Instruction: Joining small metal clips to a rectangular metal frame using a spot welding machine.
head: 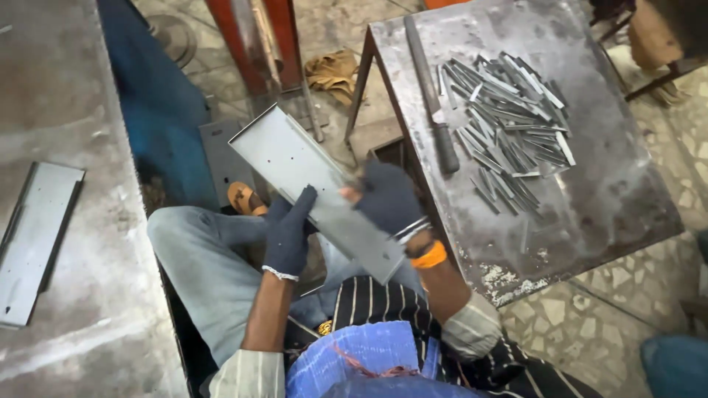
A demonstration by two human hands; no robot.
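A thin, stiff sheet-metal channel point(317, 191) is clasped by both gloved hands, left hand point(289, 232) and right hand point(387, 199), closed round its long edges; it is probably light, with sharp edges.

A metal workshop, seen from above the bench.

A scarred steel table point(590, 184) carries a heap of cut metal strips point(509, 125), with a long file point(431, 96) just left of them (handle toward us); left of the table, red steel uprights point(254, 44) stand on a chipped stone floor point(612, 324).
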